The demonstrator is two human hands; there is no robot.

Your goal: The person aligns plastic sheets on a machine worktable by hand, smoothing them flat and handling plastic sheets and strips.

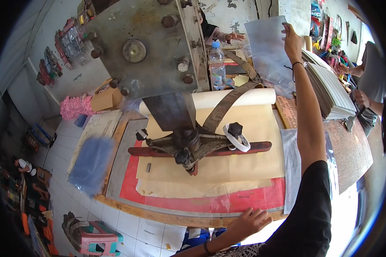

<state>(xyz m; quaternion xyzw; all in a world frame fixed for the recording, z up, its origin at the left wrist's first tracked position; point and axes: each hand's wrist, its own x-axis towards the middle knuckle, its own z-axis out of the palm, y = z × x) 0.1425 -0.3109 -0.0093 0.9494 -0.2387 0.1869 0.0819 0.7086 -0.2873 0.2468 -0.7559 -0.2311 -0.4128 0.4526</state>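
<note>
My right hand (292,42), arm stretched out to the far right, pinches the upper corner of a translucent plastic sheet (266,47), which hangs down from it. Near the front edge of the worktable, my left hand (252,222) is empty, its fingers loosely bent and apart beside the red base sheet (227,203). In the middle stands a press with a heavy metal head (150,47). Its long red squeegee bar (253,147) lies across tan paper (227,171). Whether the bar touches the paper I cannot tell.
A plastic sheet (92,162) lies at the left edge, another (291,171) at the right. Behind stand a water bottle (217,66), a paper roll (244,97) and a stack of boards (330,88). Another person's hand (235,37) shows behind the press; someone else stands far right.
</note>
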